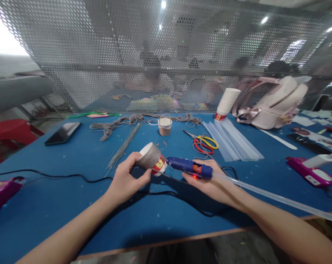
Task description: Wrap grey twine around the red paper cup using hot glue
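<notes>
My left hand grips a paper cup, tilted on its side with its mouth toward the upper left. Grey cord covers much of its wall; a red and white printed band shows near the base. My right hand is wrapped round a blue glue gun with a red light glowing. The nozzle is at the cup's printed band; whether it touches, I cannot tell. A long clear glue stick sticks out of the gun's back. A strand of cord runs from the cup toward my right hand.
Behind the cup stand a small cord-wrapped bucket and bundled grey cord. Scissors, clear sheets, stacked paper cups and a backpack lie rightward. A phone rests left. A black cable crosses the blue table.
</notes>
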`<state>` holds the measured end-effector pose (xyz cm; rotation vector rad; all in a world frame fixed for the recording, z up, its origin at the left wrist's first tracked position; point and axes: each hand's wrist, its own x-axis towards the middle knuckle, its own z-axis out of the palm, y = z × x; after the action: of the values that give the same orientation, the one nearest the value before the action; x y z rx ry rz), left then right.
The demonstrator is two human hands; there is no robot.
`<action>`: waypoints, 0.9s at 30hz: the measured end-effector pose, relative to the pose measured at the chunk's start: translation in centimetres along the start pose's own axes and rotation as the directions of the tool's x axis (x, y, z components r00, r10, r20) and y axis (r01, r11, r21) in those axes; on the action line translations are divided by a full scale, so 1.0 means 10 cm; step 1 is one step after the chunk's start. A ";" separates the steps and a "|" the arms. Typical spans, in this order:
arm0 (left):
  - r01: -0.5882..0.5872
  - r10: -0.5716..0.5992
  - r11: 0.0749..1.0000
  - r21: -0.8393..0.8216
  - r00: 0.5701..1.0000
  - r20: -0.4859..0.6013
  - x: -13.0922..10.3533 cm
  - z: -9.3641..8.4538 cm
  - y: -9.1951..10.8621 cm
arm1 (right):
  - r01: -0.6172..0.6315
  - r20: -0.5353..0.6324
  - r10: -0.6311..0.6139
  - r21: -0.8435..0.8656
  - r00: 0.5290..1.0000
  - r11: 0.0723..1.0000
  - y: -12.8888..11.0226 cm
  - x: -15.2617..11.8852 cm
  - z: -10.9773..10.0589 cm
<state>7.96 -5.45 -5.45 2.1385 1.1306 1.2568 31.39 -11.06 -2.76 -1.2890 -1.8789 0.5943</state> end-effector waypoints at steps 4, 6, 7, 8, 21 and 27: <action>0.006 -0.006 1.000 0.003 1.000 0.018 0.00 -0.01 -0.01 | 0.039 0.056 -0.038 -0.020 0.998 0.999 -0.03 -0.01 0.00; 0.007 -0.007 1.000 -0.013 1.000 0.030 0.00 -0.01 -0.01 | 0.001 0.060 -0.002 0.015 0.998 1.000 -0.02 -0.01 -0.01; 0.007 -0.006 1.000 -0.026 0.999 0.035 0.01 -0.02 -0.01 | -0.026 0.059 0.024 0.039 0.998 0.999 -0.02 0.00 -0.02; 0.008 -0.006 0.999 -0.041 0.999 0.038 0.01 -0.02 -0.01 | -0.055 0.058 0.052 0.063 0.997 0.996 -0.01 0.00 -0.02; -0.021 0.025 0.997 -0.072 0.998 0.054 0.02 -0.02 -0.02 | -0.135 0.086 0.128 0.086 0.988 0.987 -0.04 0.03 -0.04; -0.047 0.051 0.997 -0.065 0.997 0.065 0.02 -0.02 -0.03 | -0.098 0.040 0.094 0.098 0.995 0.990 0.00 0.05 -0.04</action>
<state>7.70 -5.18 -5.44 2.1560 1.0034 1.2167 31.59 -10.64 -2.41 -1.3169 -1.7998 0.7564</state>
